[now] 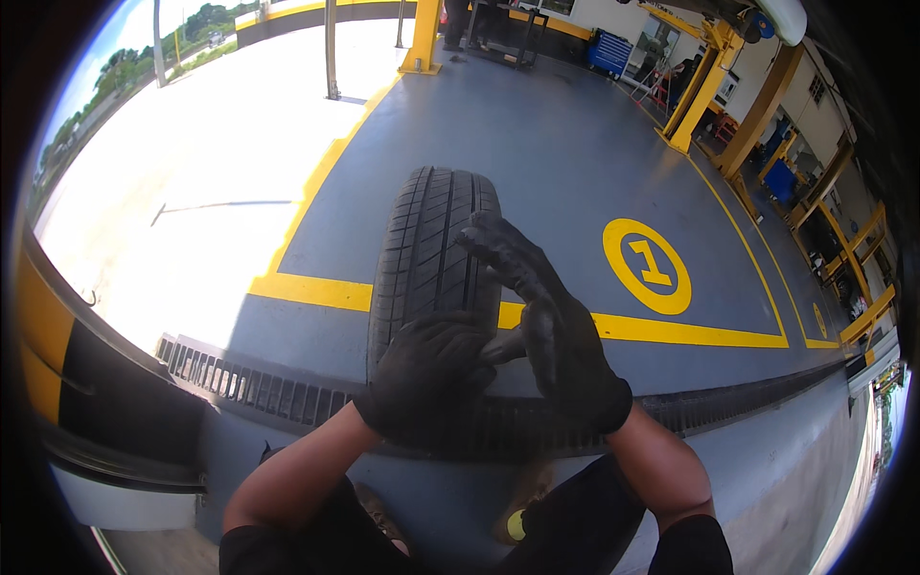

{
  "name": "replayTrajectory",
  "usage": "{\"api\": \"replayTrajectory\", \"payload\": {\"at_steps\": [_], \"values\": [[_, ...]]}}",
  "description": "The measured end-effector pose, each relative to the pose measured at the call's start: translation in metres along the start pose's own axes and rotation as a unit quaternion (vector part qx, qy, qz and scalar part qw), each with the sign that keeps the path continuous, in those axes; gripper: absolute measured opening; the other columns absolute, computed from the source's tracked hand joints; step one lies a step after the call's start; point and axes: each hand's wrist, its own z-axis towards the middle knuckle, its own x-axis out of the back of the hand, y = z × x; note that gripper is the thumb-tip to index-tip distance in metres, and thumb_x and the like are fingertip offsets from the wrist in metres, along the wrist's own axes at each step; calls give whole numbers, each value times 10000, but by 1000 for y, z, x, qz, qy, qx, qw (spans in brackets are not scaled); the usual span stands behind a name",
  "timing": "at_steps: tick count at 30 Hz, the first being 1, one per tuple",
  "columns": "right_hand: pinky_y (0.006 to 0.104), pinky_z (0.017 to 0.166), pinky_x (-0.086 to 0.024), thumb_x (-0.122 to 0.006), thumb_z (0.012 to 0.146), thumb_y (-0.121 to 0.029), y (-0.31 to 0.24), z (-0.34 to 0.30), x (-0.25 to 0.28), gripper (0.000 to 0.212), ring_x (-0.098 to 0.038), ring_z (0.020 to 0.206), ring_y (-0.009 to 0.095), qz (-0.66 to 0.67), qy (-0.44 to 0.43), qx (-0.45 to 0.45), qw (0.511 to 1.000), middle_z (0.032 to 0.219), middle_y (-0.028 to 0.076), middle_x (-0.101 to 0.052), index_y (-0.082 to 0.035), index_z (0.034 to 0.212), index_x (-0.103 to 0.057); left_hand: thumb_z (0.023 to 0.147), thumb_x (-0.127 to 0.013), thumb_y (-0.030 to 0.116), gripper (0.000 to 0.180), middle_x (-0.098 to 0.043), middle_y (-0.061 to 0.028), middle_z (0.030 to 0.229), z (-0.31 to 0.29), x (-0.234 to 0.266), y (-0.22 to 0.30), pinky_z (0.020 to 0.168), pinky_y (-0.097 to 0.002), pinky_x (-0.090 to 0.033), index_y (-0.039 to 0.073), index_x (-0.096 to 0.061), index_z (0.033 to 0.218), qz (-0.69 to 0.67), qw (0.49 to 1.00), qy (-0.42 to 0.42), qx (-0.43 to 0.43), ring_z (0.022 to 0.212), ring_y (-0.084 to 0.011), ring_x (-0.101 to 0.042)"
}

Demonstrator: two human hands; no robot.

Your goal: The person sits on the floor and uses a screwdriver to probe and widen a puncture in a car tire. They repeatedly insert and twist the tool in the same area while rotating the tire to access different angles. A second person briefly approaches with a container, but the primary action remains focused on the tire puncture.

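Observation:
A black tyre (426, 249) stands upright on its tread in front of me, its grooved face turned my way. Both of my hands wear black gloves. My left hand (426, 369) lies against the near part of the tread with its fingers curled in. What it grips, if anything, is hidden by the glove. A short dull grey piece (504, 347) shows between the two hands; whether it is a handle or a gloved thumb I cannot tell. To the right of the tyre, my right hand (561, 331) is held up with its fingers stretched out, their tips beside the tread.
A metal drain grate (278, 391) crosses the floor near my feet. Yellow lines and a yellow circle (647, 266) mark the grey floor (546, 144). Yellow lift posts (704, 91) and a blue tool cabinet (609, 51) stand farther back. Sunlit ground lies at left.

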Motion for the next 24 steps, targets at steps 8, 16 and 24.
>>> {"api": "replayTrajectory", "payload": {"at_steps": [8, 16, 24], "values": [[444, 1189, -369, -268, 1102, -475, -19, 10, 11, 635, -504, 1421, 336, 47, -37, -50, 997, 1531, 199, -515, -36, 1510, -476, 866, -744, 243, 286, -706, -116, 1075, -10, -3, -12, 1001, -476, -497, 64, -652, 1069, 19, 1000, -3, 23, 1132, -320, -655], [420, 1151, -416, -482, 1086, -253, -2, -7, -1, 458, -522, 1387, 355, -18, 21, -38, 999, 1506, 171, -537, -45, 1494, -496, 852, -753, 249, 324, -698, -106, 1169, 4, 1, 3, 1019, -478, -498, 73, -665, 1109, 51, 998, -39, -23, 1206, -322, -629], [435, 1111, -442, -692, 953, -226, -5, -10, -22, 522, -589, 1300, 363, 82, -105, -73, 988, 1373, 217, -612, -22, 1416, -561, 890, -727, 257, 288, -677, -124, 1168, -5, 2, -18, 1052, -474, -479, 69, -652, 1096, 62, 997, -25, -23, 1210, -327, -624]]}}
